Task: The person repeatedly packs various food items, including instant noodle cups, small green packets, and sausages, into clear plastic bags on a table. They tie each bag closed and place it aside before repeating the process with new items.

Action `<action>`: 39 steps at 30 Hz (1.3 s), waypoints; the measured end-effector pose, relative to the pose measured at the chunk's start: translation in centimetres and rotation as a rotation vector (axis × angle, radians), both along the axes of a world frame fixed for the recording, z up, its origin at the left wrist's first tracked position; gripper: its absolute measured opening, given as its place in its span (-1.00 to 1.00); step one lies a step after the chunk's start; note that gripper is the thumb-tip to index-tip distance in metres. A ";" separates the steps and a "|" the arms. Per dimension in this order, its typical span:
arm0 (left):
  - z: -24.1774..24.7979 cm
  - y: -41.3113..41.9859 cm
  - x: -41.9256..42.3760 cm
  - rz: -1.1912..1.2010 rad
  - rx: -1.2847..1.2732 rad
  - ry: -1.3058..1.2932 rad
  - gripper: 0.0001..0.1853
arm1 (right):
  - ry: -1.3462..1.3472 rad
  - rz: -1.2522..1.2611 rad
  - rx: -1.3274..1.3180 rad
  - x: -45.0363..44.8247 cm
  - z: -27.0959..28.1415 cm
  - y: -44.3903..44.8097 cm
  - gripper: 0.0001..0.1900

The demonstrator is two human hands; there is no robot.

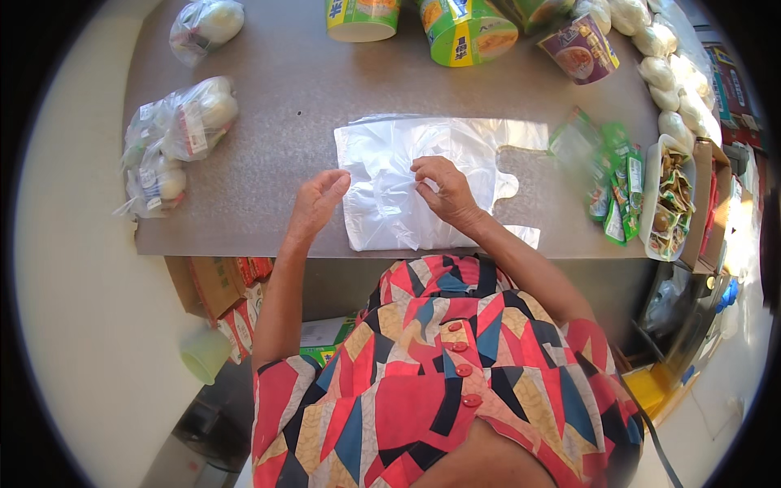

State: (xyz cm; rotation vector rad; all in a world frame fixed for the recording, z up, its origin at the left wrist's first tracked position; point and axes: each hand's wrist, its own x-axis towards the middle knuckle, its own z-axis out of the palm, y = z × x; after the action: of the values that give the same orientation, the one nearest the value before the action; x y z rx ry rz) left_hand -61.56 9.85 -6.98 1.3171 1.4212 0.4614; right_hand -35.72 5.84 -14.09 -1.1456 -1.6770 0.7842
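Observation:
A stack of thin white plastic carrier bags [390, 189] lies flat on the grey table [268, 146] before me, its handle ends pointing right. My left hand [318, 198] hovers at the stack's left edge, fingers curled, thumb near the fingertips, with nothing visible in it. Over the middle of the bags is my right hand [446, 188], its fingers bent and thumb apart; whether it pinches a bit of the film cannot be told. Right of the bags lie green snack packets [619, 183], partly inside a clear bag.
Bagged white round items [207, 113] sit at the left. Instant noodle tubs [470, 33] and a purple cup [579, 52] stand at the far side. A white tray [653, 201] of small wrapped packs and a cardboard box [701, 244] line the right edge; more white items [674, 122] lie behind.

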 end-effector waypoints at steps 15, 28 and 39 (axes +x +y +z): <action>11.5 -4.5 3.2 0.547 0.310 -0.495 -0.89 | 0.558 -0.324 -0.507 4.3 -0.6 -1.7 -0.70; 8.0 -9.9 -3.0 0.494 0.673 0.690 -0.35 | 0.706 0.287 -0.816 2.6 6.5 -1.1 -0.84; 5.3 -9.5 9.9 0.048 0.505 -0.023 -0.88 | 1.188 -0.138 -0.503 10.7 9.8 -3.4 -0.86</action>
State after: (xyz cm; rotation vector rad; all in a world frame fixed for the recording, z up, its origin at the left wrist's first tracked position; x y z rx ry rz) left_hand -51.61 0.35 -1.72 1.6687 1.3673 0.9068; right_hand -25.00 2.42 -4.32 -0.7864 -0.4139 1.4540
